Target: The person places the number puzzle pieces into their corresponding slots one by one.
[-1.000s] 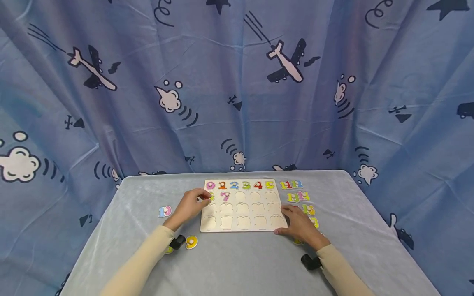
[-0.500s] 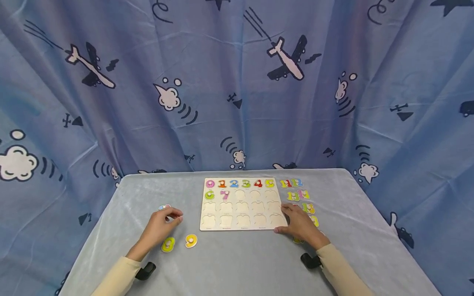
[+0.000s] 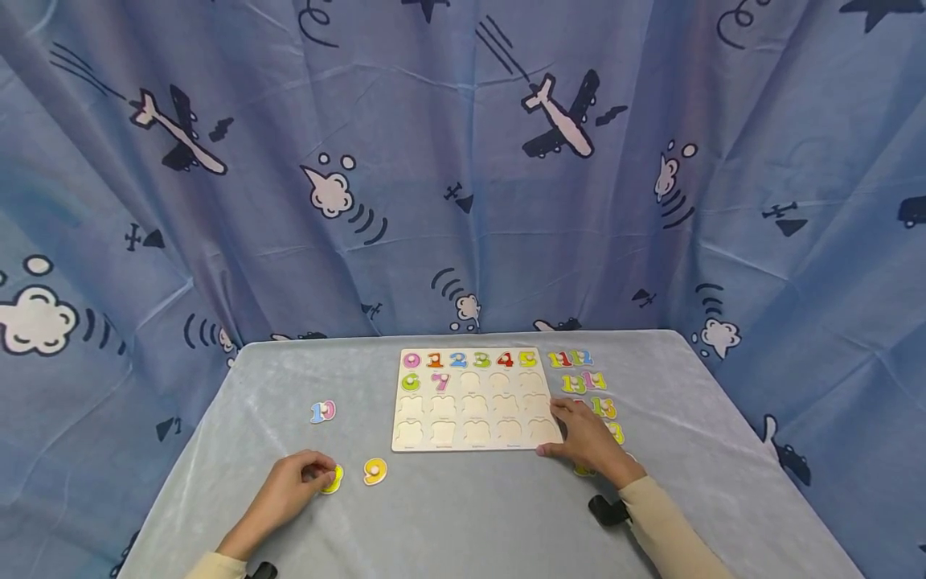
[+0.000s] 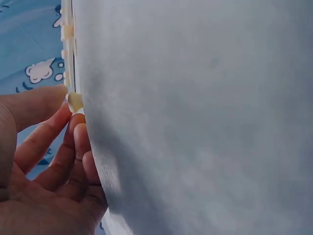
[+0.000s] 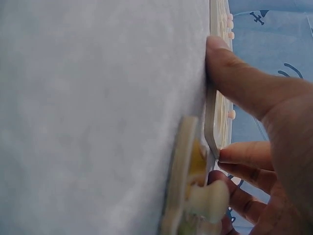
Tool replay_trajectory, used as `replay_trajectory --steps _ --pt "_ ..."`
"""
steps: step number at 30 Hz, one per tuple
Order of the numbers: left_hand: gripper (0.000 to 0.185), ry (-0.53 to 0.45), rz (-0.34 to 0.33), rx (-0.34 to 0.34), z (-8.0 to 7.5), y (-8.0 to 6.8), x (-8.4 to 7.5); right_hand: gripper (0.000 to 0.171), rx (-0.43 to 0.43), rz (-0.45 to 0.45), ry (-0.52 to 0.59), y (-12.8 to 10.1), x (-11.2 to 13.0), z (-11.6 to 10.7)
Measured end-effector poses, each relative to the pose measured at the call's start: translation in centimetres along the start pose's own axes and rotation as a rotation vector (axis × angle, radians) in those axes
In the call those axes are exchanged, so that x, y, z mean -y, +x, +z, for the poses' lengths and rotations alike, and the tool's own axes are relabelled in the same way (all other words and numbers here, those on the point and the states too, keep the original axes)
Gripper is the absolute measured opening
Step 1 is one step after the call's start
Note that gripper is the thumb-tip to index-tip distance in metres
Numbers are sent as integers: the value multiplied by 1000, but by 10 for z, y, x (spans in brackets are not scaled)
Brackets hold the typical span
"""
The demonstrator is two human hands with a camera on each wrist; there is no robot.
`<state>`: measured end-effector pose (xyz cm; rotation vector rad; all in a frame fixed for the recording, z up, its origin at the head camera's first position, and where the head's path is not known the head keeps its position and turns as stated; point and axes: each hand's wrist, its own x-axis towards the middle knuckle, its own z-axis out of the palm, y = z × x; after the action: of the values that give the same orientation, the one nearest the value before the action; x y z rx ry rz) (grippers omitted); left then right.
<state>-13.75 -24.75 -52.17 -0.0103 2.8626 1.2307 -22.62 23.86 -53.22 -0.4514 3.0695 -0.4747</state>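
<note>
In the head view my left hand (image 3: 292, 485) is at a yellow-green number 8 puzzle piece (image 3: 334, 481), left of the board. Thumb and forefinger pinch its small knob in the left wrist view, where the piece shows nearly edge-on. My right hand (image 3: 587, 441) grips the near right corner of the wooden number puzzle board (image 3: 459, 442), thumb along the near edge and fingertips at the right side. Pieces 0 to 5 fill the board's top row; a green 6 (image 3: 411, 382) and a pink 7 (image 3: 440, 382) sit in the second row.
A yellow-orange 9 piece (image 3: 374, 471) and a blue-and-pink 10 piece (image 3: 323, 412) lie left of the board. Along its right side are several two-digit pieces, including a red 11 (image 3: 559, 359), some partly under my right hand. A patterned curtain (image 3: 463, 185) hangs behind the grey-covered table (image 3: 448, 523).
My left hand has left the green 6, which now shows in the board, and moved left and nearer to pinch the 8. My right hand stays at the board's corner.
</note>
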Motion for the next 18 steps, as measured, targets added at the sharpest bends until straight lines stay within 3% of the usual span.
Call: replay_trajectory --steps 12,18 --pt "12 12 40 0 -2 -4 7 94 3 7 12 -1 2 0" --pt "11 49 62 -4 -4 3 -2 94 -2 5 4 -1 2 -2"
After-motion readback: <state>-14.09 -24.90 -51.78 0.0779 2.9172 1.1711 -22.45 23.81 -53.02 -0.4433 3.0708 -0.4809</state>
